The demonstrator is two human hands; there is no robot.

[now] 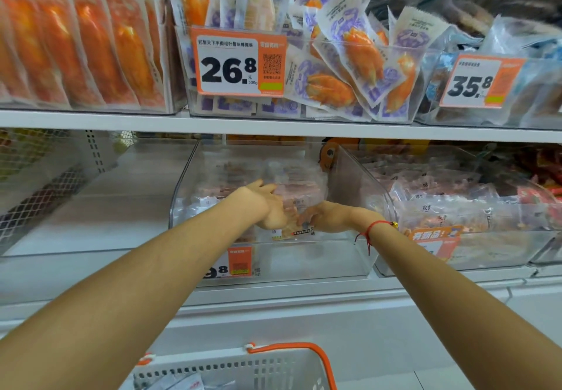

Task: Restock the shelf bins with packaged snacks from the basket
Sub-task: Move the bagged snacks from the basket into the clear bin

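Two bare hands, left (267, 204) and right (327, 218), reach together into a clear plastic shelf bin (273, 256) on the lower shelf, fingers loosely curled around small pale film-wrapped snack packets (293, 231); how firm the hold is cannot be told through the blur. Such packets look light, soft and slippery, best gathered in a cupped bunch rather than pinched by an edge. Orange price cards above read "26.8" with "500g" (238, 64) and "35.8" (480, 81), while a white mesh basket with orange handle (243, 371) waits below.
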